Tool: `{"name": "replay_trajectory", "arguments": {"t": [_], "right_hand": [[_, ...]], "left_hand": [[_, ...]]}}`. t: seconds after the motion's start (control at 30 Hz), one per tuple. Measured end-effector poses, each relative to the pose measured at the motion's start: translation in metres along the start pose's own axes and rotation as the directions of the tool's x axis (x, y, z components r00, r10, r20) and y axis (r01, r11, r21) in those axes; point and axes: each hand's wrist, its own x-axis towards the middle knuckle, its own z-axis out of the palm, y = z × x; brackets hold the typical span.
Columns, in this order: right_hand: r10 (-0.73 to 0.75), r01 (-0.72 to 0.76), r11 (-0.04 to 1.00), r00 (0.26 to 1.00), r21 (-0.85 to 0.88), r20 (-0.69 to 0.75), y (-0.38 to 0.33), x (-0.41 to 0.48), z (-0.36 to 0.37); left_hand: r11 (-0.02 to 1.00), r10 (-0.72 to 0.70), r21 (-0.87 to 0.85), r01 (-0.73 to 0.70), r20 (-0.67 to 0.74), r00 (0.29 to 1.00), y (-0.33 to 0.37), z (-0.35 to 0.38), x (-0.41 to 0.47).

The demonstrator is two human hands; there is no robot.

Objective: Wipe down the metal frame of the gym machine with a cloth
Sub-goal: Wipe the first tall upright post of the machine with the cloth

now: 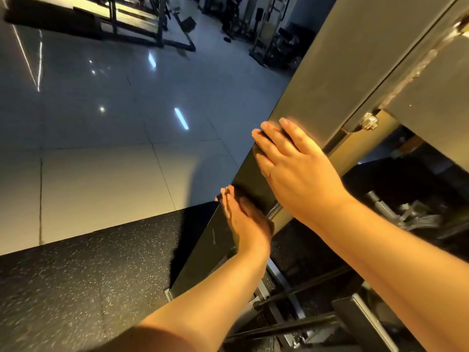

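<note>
The grey metal frame of the gym machine rises slantwise from bottom centre to top right. A dark cloth lies flat against the frame's face. My right hand presses on the cloth's upper part with straight fingers, and cloth shows between them. My left hand lies lower against the frame's left edge, fingers stretched upward, touching the cloth's lower end. Whether it pinches the cloth is hidden in shadow.
A bolt and bracket sit on the frame right of my right hand. Dark machine parts and bars fill the lower right. Speckled black rubber matting lies lower left, glossy floor tiles beyond, other gym machines far back.
</note>
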Motion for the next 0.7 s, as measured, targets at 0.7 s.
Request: {"name": "replay_trajectory", "arguments": {"t": [0.7], "right_hand": [[-0.010,0.005,0.997,0.999,0.082,0.053,-0.014,-0.006,0.002]], "left_hand": [[0.982,0.119,0.112,-0.150,0.246,0.962,0.016,-0.007,-0.011]]}}
